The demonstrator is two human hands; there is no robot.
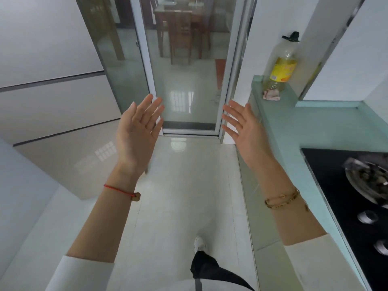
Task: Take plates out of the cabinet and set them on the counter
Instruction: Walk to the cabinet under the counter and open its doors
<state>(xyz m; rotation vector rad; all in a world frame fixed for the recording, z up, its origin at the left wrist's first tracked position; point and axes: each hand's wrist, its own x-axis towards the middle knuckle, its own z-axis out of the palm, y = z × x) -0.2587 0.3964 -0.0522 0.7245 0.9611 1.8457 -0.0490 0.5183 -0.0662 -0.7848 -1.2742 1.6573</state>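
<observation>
Head view: left hand (137, 131) and right hand (244, 128) are raised over the floor (184, 185) before a glass door (189, 80), palms facing each other, fingers spread wide, holding nothing. No plates or cabinet interior can be made out. The counter (294, 127) runs along the right; an oil bottle (282, 64) stands at its far end, a black hob (346, 185) at its near edge.

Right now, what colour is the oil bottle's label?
Yellow, on the oil bottle; the head view shows it.
</observation>
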